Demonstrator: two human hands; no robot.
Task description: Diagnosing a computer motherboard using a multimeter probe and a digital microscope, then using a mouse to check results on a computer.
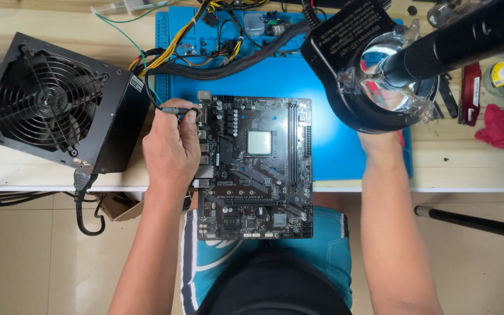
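Our left hand (170, 149) closes its grip on a slim black probe (177, 110), whose tip points right toward the port block at the upper left corner of the black motherboard (255, 166). The probe lies above the knuckles, pinched between the fingers; its thin lead runs up and away toward the power supply (59, 99). The board sits just right of this grip, its left edge touching or nearly touching the fingers.

Our right hand (380, 140) is largely hidden behind the ring light (374, 64) of the microscope; we cannot tell whether its grip is wide, narrow or holding anything.

Hazards, as we judge them:
- The lower half of the board overhangs the tabletop (468, 169) edge above our lap. Downward pressure from the probe could tip it.
- A slip of the probe tip could bridge adjacent pins near the ports.
- The lead crosses the cable bundle (228, 61); a snag could jerk the probe off its point.
- The exposed processor (259, 143) lies near the working area.
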